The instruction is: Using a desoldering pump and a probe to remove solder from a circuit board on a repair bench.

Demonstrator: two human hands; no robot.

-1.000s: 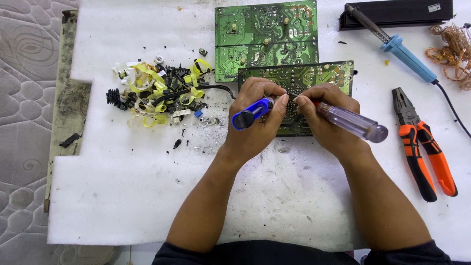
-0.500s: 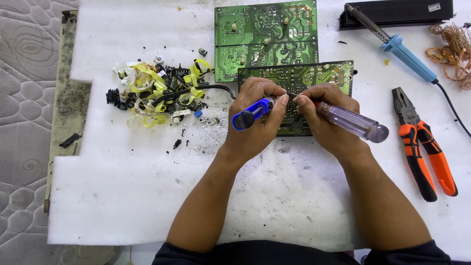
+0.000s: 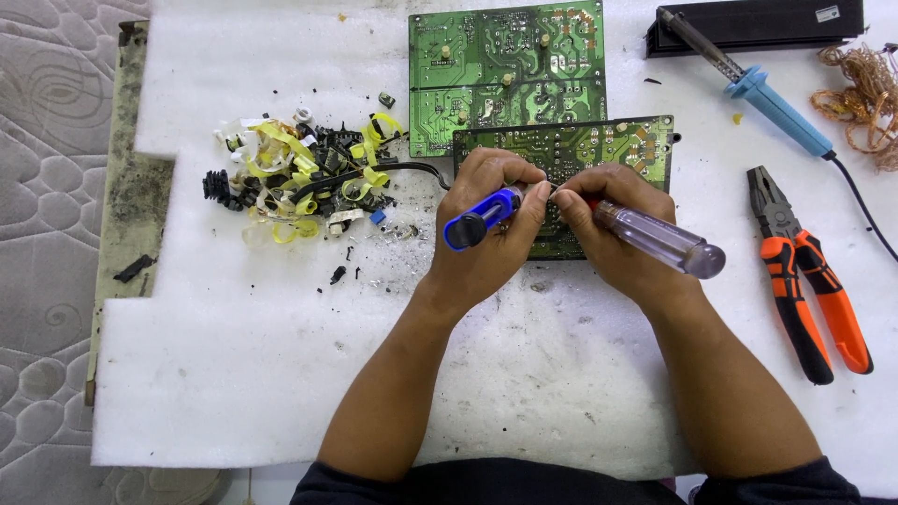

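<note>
Down on the white foam sheet (image 3: 281, 374) lay a green circuit board (image 3: 636, 145) — both hands worked right on top of it. Left hand (image 3: 486, 234) gripped a blue-handled tool (image 3: 477, 217). Right hand (image 3: 613, 234) gripped a clear-handled screwdriver (image 3: 655, 238), tip on the board. Orange pliers (image 3: 804, 271) lay near — a pile of yellow and black scraps (image 3: 299, 178) sat left.

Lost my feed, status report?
Left hand grips blue tool. Right hand grips clear-handled screwdriver. Both tips on near green circuit board. Nothing in the way.
</note>
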